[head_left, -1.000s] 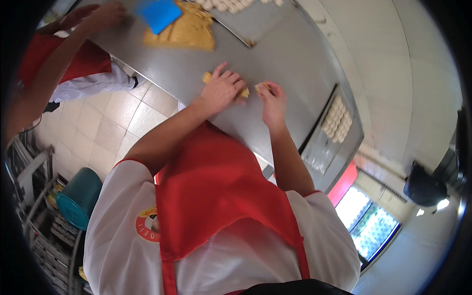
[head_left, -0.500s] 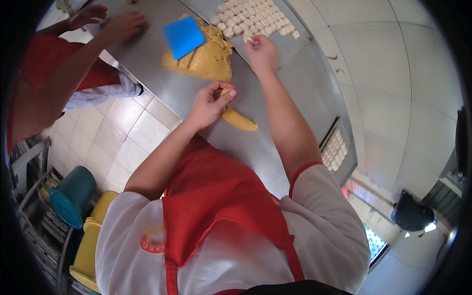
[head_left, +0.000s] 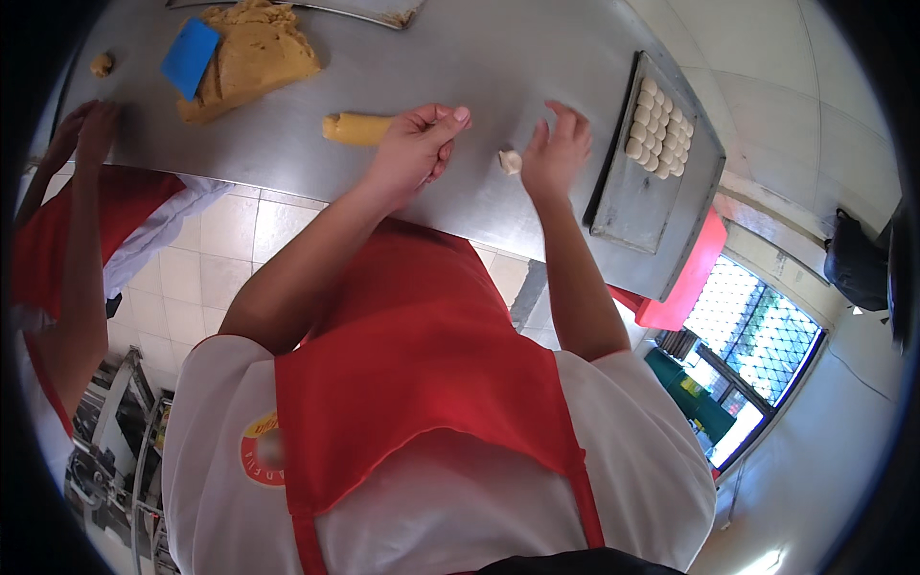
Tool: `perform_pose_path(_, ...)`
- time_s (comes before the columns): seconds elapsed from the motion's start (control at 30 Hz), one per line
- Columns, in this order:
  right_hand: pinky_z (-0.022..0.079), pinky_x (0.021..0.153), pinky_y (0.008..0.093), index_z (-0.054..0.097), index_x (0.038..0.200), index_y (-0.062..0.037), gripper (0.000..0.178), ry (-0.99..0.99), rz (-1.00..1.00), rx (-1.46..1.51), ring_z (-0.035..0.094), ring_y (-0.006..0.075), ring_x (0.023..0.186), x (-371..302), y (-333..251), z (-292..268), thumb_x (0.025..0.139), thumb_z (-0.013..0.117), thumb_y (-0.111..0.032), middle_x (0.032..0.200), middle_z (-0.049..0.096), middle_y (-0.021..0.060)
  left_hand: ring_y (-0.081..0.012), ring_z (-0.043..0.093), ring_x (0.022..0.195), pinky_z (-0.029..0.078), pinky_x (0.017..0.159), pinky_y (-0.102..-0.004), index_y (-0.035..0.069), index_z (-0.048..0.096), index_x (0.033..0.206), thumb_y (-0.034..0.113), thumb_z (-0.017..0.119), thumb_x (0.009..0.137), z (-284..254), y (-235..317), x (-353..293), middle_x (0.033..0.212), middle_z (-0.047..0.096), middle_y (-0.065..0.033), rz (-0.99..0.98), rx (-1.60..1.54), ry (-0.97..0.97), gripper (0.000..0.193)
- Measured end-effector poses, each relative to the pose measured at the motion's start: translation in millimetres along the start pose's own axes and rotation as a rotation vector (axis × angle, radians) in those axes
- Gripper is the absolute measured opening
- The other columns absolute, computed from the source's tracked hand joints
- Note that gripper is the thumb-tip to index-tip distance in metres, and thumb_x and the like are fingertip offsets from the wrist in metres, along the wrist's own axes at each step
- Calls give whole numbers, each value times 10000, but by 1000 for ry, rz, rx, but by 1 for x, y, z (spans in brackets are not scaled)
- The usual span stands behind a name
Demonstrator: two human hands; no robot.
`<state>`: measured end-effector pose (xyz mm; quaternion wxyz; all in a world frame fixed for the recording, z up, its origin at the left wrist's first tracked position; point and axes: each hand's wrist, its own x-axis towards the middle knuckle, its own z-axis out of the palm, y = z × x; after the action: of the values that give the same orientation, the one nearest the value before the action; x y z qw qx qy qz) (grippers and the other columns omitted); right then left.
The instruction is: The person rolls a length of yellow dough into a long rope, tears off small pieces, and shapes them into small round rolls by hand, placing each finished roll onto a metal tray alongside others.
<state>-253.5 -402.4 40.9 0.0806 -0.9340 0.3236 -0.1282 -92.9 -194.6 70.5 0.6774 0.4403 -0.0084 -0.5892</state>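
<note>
My left hand [head_left: 417, 149] is closed above the steel table, the thumb pressed over curled fingers. Whatever lies inside that grip is hidden. Beside its wrist, a roll of yellow dough [head_left: 355, 128] rests on the metal, its right end covered by the hand. To the right, a small pale dough ball [head_left: 510, 162] sits on the table. My right hand [head_left: 561, 153] is just beyond it with fingers apart, and no object shows in it.
A tray [head_left: 628, 206] with rows of pale dough balls [head_left: 661, 129] stands right. Left lies a large yellow dough mass [head_left: 254, 62] with a blue scraper [head_left: 191, 57] on it. A co-worker's hands [head_left: 86, 134] are at the far left, near a small dough lump [head_left: 102, 64]. Another tray's edge [head_left: 383, 11] shows at the top.
My view has swung right toward the tray. My right hand has left the far group of dough balls; a single pale ball now lies beside it. The yellow piece in my left hand no longer shows.
</note>
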Motion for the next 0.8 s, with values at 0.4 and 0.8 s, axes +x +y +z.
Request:
perform_pose_path(0.4, 593, 786, 374, 722, 1252, -77, 313, 109, 109, 991, 692, 278, 888, -53, -11, -34, 952, 785, -143, 1136, 675, 153, -239, 596, 1280, 441, 1140, -361, 17, 528, 1537, 289, 588, 1084, 77, -56, 28, 1373, 635, -128, 234, 387, 63, 531)
perform_pose_path(0.8, 509, 973, 465, 735, 1207, -52, 339, -99, -223, 497, 592, 313, 1127, -78, 69, -8, 937, 806, -243, 1297, 620, 138, -305, 682, 1151, 546, 988, -423, 73, 589, 1312, 103, 824, 880, 82, -80, 41, 1196, 711, -131, 388, 1295, -30, 493)
